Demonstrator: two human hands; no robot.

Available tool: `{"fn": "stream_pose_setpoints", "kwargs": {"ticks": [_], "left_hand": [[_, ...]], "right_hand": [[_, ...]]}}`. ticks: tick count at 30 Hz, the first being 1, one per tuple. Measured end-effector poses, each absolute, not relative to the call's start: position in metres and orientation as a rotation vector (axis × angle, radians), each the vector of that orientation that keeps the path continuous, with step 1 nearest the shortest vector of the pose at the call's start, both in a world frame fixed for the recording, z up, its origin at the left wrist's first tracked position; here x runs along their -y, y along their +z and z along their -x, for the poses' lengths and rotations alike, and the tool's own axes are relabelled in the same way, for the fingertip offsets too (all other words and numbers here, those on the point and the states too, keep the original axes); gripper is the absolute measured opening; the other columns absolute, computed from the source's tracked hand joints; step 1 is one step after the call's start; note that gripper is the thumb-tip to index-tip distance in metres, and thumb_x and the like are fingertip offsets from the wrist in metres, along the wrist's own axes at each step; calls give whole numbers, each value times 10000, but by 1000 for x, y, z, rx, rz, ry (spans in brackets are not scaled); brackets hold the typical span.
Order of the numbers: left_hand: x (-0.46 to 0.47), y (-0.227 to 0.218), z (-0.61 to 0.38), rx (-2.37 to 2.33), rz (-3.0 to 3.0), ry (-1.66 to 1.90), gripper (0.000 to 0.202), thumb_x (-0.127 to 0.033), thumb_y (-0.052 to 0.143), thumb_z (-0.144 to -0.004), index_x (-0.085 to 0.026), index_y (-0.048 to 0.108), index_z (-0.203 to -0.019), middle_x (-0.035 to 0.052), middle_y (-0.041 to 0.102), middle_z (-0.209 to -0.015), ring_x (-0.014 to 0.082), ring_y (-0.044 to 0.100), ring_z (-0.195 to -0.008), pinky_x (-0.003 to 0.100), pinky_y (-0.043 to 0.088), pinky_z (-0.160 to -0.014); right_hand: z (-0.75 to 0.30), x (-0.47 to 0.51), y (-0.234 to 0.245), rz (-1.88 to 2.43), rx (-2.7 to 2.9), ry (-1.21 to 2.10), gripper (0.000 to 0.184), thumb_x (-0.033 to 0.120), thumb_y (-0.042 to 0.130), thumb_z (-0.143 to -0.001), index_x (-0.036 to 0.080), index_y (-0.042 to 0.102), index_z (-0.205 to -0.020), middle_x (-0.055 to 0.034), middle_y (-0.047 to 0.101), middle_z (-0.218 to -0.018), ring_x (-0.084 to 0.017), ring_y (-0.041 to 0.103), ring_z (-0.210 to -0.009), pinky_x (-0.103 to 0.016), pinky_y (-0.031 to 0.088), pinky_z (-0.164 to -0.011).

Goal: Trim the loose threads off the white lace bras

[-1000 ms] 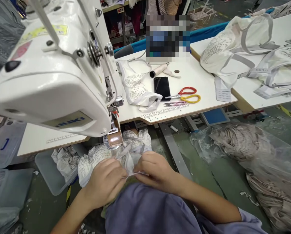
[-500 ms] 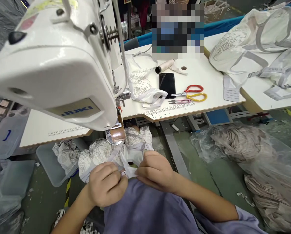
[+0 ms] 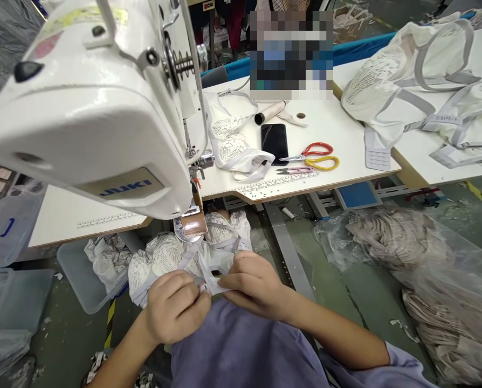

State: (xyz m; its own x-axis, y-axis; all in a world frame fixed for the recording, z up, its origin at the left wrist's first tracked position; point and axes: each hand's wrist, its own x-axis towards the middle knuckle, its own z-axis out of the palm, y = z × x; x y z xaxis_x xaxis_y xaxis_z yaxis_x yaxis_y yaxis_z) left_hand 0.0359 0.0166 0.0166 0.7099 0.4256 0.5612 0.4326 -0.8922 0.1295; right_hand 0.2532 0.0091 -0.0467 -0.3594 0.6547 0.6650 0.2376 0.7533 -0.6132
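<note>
My left hand [image 3: 176, 312] and my right hand [image 3: 253, 283] sit close together in my lap, both pinching a white lace garment [image 3: 164, 256] by a grey strap between them. The garment drapes down under the head of a white sewing machine [image 3: 91, 102], whose presser foot [image 3: 190, 226] hangs just above the cloth. Fingers of both hands are curled shut on the fabric.
On the white table [image 3: 338, 134] lie another lace garment [image 3: 235, 145], a black phone [image 3: 275, 141], red and yellow scissors [image 3: 314, 156], pink snips and a cardboard tube. More white garments [image 3: 406, 75] lie at the right. Plastic bags of fabric [image 3: 422, 258] and bins [image 3: 87, 269] are on the floor.
The view shifted slightly. My hands drew the strap a little closer to my body and kept their grip on the garment.
</note>
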Motion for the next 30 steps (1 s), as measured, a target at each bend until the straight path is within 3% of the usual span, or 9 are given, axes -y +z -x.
{"fn": "stream_pose_setpoints", "kwargs": {"ticks": [11, 15, 18, 22, 26, 30], "left_hand": [[-14, 13, -35, 765, 2888, -970, 161, -42, 574, -904, -192, 624, -876, -17, 610, -622, 149, 611, -624, 287, 539, -621], [-12, 11, -37, 1118, 3016, -1019, 139, -98, 566, -934, -204, 648, -896, -9, 617, -662, 145, 599, -612, 261, 478, -571], [-16, 13, -37, 1833, 3164, -986, 93, -204, 621, -931, -207, 697, -879, 8, 684, -747, 152, 651, -675, 246, 502, -607], [-25, 12, -34, 2515, 3178, -1044, 192, -345, 614, -951, -205, 737, -906, 27, 728, -813, 175, 678, -726, 268, 542, -655], [-31, 8, -34, 2727, 3126, -1264, 228, -390, 638, -938, -184, 717, -881, 22, 691, -764, 156, 628, -663, 262, 522, -617], [-31, 4, -32, 2646, 3188, -1122, 199, -370, 622, -957, -201, 710, -901, 23, 705, -819, 169, 657, -735, 271, 538, -660]], "right_hand": [[-251, -9, -49, 689, 1928, 557, 136, 205, 575, -975, 229, 597, -1108, 4, 607, -728, -149, 542, -629, -301, 410, -654], [-250, -8, -44, 758, 1928, 626, 133, 256, 577, -995, 228, 666, -1089, 3, 618, -702, -142, 550, -625, -291, 412, -642], [-248, -9, -38, 939, 1824, 958, 164, 316, 598, -994, 215, 727, -976, 0, 635, -684, -131, 564, -629, -267, 400, -607], [-245, -13, -35, 1044, 1432, 1652, 305, 453, 648, -937, 177, 724, -830, 2, 628, -664, -118, 524, -595, -238, 365, -541], [-242, -15, -38, 960, 1117, 2008, 389, 546, 719, -847, 158, 691, -826, 37, 540, -599, -88, 432, -519, -218, 316, -496], [-242, -16, -37, 920, 1055, 2104, 393, 542, 762, -811, 169, 639, -822, 71, 488, -556, -67, 372, -473, -197, 274, -453]]}}
